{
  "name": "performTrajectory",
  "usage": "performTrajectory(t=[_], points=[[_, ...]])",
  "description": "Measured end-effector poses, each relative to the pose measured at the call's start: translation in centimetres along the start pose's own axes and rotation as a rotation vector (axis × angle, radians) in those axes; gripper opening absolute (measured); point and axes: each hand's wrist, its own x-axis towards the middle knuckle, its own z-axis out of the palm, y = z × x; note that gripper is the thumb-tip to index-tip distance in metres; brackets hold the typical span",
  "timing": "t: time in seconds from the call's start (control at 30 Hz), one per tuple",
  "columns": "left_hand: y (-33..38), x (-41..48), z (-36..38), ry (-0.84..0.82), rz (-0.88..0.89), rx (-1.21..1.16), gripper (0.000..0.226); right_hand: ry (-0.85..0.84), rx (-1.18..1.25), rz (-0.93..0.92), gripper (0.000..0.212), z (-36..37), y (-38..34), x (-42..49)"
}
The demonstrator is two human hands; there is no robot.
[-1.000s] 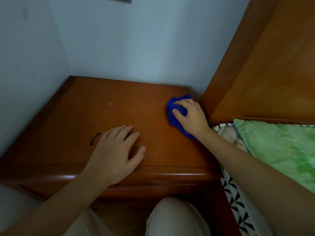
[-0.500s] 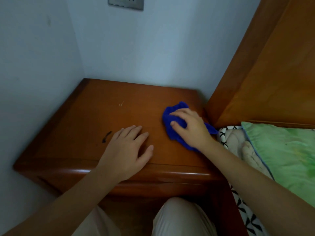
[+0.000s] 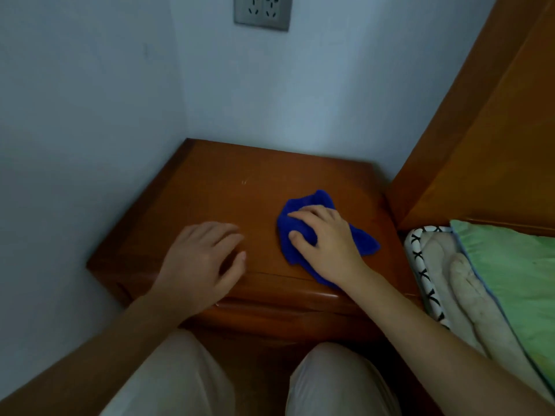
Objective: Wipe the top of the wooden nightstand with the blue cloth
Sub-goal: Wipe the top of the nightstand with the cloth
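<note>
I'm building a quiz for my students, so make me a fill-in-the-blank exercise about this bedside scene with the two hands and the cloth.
1. The right hand grips a crumpled cloth whose colour is ____.
2. The left hand rests on the brown wooden nightstand and holds ____.
3. The grey rectangular plate on the wall above the nightstand is a power ____.
4. The green bedding lies to the nightstand's ____.
Missing words: blue; nothing; socket; right.

A crumpled blue cloth (image 3: 312, 201) lies bunched on the right front of the glossy wooden nightstand (image 3: 240, 199).
</note>
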Motion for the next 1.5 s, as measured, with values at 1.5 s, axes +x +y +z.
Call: performTrajectory(t=[1.5], points=[[-6.0, -2.9, 0.9, 0.171, -0.09, 0.051, 0.038, -0.035, 0.032, -0.14, 0.043, 6.5, -6.7, 12.6]])
